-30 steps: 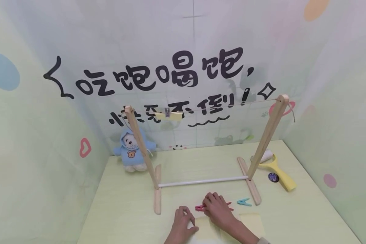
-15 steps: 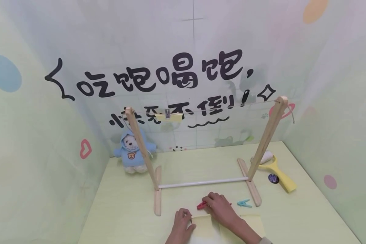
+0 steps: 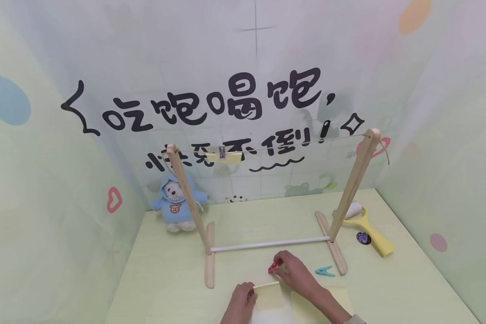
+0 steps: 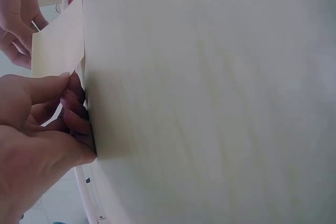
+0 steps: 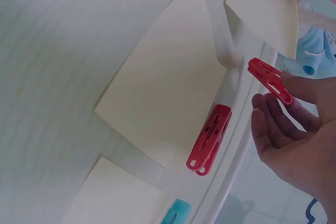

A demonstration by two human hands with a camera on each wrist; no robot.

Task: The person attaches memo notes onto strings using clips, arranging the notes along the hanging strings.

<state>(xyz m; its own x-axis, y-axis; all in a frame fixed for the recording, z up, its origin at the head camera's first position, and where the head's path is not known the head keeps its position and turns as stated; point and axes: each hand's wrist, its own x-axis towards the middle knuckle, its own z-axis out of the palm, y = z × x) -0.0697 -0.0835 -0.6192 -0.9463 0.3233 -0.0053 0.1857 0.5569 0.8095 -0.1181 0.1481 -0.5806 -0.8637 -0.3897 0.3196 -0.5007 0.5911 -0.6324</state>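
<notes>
My left hand (image 3: pixel 240 302) pinches the edge of a pale yellow sticky note (image 3: pixel 268 298), lifted off the table. In the left wrist view, thumb and fingertips meet at the note's corner (image 4: pixel 60 45). Between thumb and fingers, my right hand (image 3: pixel 299 271) holds a red clothespin (image 5: pixel 257 68), just beyond the note's upper edge. A second red clothespin (image 5: pixel 221 116) lies by another yellow note (image 5: pixel 163 72) on the table; the right hand covers it in the head view. To the right lies a teal clothespin (image 3: pixel 325 271).
A wooden rack (image 3: pixel 354 189) with a string between its posts stands behind the hands. From the string hangs a yellow note (image 3: pixel 232 157) under a dark clip (image 3: pixel 222 152). A plush toy (image 3: pixel 180 207) sits back left, a yellow-handled lint roller (image 3: pixel 374 231) at right.
The right hand has picked up one red clothespin from the table and turned it toward the note. The left hand has raised its note's edge.
</notes>
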